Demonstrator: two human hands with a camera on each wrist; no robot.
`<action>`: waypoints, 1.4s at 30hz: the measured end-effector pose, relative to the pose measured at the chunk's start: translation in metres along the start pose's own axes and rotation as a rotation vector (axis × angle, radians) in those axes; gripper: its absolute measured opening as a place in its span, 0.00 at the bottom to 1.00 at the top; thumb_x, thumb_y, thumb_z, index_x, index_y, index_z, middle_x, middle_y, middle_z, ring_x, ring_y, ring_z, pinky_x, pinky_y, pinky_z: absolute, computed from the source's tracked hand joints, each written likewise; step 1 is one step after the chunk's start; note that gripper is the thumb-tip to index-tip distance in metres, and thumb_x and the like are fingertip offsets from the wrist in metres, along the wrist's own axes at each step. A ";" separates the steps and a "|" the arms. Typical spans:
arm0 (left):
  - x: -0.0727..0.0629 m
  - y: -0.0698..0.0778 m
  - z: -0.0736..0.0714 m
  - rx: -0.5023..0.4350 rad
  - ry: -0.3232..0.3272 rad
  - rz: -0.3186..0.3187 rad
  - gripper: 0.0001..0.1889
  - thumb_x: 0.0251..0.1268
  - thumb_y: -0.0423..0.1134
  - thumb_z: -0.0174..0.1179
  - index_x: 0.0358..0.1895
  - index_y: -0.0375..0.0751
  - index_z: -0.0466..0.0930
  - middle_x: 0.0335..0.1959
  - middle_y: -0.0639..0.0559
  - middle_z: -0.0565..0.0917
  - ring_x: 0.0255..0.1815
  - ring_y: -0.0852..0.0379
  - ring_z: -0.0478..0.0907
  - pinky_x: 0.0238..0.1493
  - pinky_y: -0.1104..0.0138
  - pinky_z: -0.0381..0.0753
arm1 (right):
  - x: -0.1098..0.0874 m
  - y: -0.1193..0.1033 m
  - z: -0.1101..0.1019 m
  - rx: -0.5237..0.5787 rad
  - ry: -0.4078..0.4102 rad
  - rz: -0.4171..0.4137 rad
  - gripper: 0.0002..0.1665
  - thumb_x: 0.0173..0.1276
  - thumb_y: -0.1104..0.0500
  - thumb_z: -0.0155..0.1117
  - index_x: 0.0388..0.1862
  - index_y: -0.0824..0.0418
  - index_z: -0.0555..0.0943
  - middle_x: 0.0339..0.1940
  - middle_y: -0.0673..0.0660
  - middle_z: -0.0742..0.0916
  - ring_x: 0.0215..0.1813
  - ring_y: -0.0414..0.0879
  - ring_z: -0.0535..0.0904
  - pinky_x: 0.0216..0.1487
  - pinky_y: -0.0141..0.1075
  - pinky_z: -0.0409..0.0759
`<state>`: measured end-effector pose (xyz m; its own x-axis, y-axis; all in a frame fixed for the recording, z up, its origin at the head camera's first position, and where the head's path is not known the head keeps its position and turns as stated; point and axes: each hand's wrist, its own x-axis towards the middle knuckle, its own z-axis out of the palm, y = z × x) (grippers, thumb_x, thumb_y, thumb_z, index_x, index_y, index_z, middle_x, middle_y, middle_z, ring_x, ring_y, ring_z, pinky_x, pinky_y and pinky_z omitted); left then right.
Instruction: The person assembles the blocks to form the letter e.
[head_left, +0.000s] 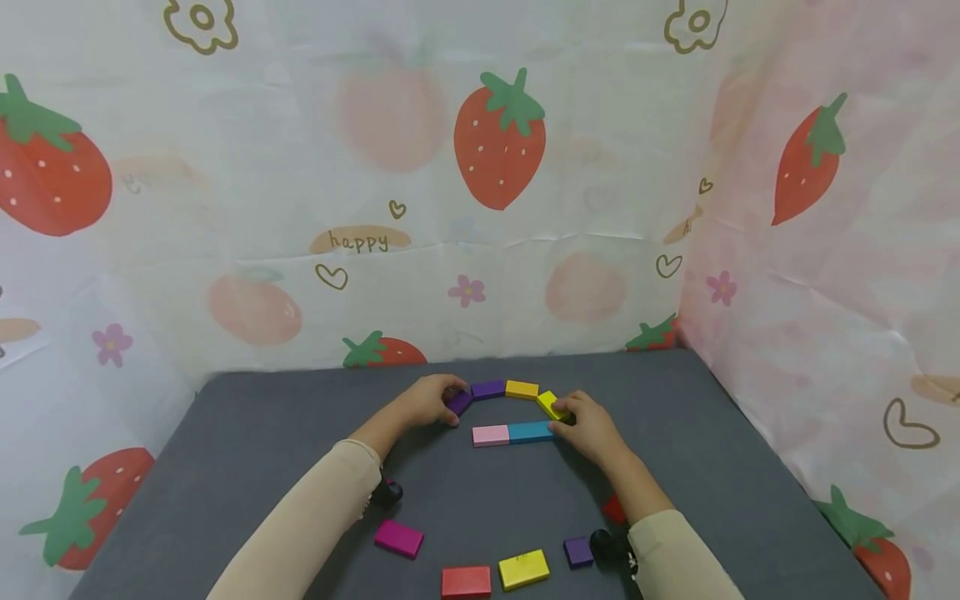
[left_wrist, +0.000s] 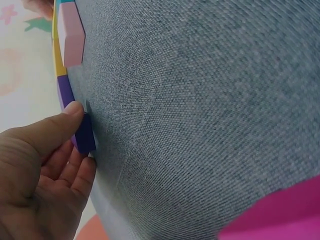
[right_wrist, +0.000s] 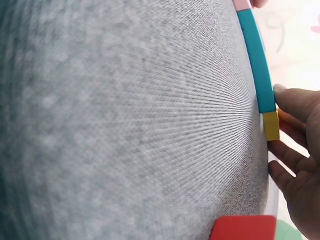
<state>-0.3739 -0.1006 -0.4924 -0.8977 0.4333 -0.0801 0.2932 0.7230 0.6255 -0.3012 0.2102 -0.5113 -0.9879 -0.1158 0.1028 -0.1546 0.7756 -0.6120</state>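
Fingers (left_wrist: 84, 176) of the left hand (head_left: 426, 401) pinch a purple block (head_left: 460, 403), the right hand's a yellow block (head_left: 549, 404), ending the far arc (head_left: 522, 390) (seemingly being aligned), likely calling for gentle release next.

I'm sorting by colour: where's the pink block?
In the head view's lower middle, the pink block lies at the left end of the blue block, touching it.
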 end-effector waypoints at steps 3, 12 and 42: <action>0.000 -0.001 0.000 0.000 0.004 -0.001 0.34 0.53 0.31 0.78 0.66 0.39 0.78 0.57 0.42 0.85 0.60 0.47 0.81 0.63 0.54 0.78 | 0.000 0.000 0.001 -0.007 0.000 0.000 0.23 0.69 0.56 0.73 0.61 0.62 0.83 0.55 0.55 0.82 0.56 0.53 0.80 0.59 0.50 0.79; -0.002 -0.001 -0.001 0.001 0.003 -0.008 0.34 0.53 0.31 0.78 0.66 0.39 0.78 0.57 0.42 0.85 0.60 0.47 0.81 0.64 0.54 0.77 | 0.002 0.000 0.004 -0.014 0.008 -0.001 0.24 0.69 0.55 0.73 0.61 0.61 0.84 0.56 0.55 0.82 0.58 0.53 0.80 0.60 0.50 0.79; -0.056 -0.005 -0.048 -0.052 0.066 0.100 0.34 0.62 0.36 0.73 0.72 0.39 0.72 0.69 0.45 0.77 0.69 0.42 0.74 0.67 0.48 0.75 | 0.002 0.003 0.002 -0.008 -0.001 -0.009 0.24 0.69 0.55 0.72 0.62 0.62 0.83 0.58 0.56 0.81 0.58 0.54 0.79 0.61 0.51 0.79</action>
<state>-0.3412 -0.1539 -0.4537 -0.8850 0.4642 0.0355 0.3666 0.6480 0.6676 -0.3038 0.2110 -0.5139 -0.9865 -0.1234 0.1076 -0.1634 0.7793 -0.6049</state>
